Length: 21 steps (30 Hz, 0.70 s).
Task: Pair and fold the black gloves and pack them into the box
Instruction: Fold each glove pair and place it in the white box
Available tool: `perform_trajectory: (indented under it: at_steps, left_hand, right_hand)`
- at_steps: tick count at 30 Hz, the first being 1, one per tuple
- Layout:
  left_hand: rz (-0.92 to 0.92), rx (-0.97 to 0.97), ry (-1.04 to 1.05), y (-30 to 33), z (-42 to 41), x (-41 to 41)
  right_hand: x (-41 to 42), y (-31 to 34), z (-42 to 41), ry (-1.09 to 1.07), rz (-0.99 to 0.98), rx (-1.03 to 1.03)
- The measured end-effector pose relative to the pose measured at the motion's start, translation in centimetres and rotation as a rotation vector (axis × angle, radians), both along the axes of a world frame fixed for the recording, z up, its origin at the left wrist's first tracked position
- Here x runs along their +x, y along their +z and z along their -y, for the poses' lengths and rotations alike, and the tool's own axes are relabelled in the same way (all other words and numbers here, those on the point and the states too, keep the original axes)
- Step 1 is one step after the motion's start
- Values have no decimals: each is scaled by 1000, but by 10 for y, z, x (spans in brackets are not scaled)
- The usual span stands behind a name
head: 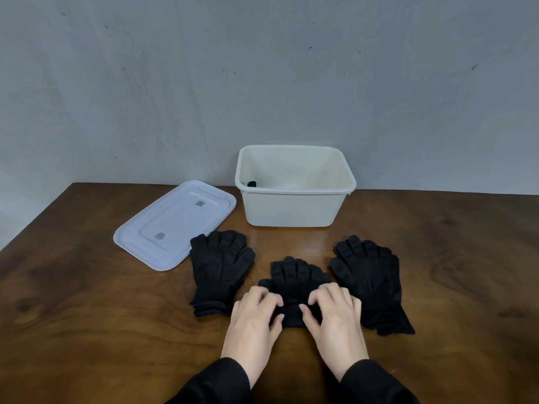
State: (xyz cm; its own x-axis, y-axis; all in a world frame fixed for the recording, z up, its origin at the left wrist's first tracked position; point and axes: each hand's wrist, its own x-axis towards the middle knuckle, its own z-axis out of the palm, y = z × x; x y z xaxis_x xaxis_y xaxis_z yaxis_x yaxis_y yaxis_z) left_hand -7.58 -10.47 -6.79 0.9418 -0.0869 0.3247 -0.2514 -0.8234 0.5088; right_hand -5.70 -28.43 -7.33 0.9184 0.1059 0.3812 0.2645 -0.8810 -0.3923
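Observation:
Black gloves [296, 277] lie flat in the middle of the wooden table, fingers pointing away from me. My left hand [256, 316] and my right hand [335, 313] both grip their cuff end, thumbs tucked under the fabric. A stack of black gloves [220, 266] lies to the left, another stack [370, 281] to the right. The open cream box [294, 208] stands behind them, with a bit of black fabric [251, 184] showing inside at its left wall.
The box's translucent white lid [175, 225] lies flat at the left, next to the left glove stack. The table [87, 301] ends at a grey wall just behind the box; its left edge runs diagonally.

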Motion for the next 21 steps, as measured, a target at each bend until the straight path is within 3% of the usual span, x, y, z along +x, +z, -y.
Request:
perform_trajectory:
  at_steps: [3,5,12,21]
  left_hand:
    - [163,304,-226,-6,-3,3]
    - [160,358,-286,-10,-7,1]
    - [13,323,-259,-8,-10,-5]
    - [-84,184,-141,-5,-7,4]
  right_hand:
    - [-2,-4,2,191,89,-132]
    - [-2,-9,5,242,75,-154]
    - [-11,-1,22,292,-85,-177]
    - [-10,3,21,175,-179,87]
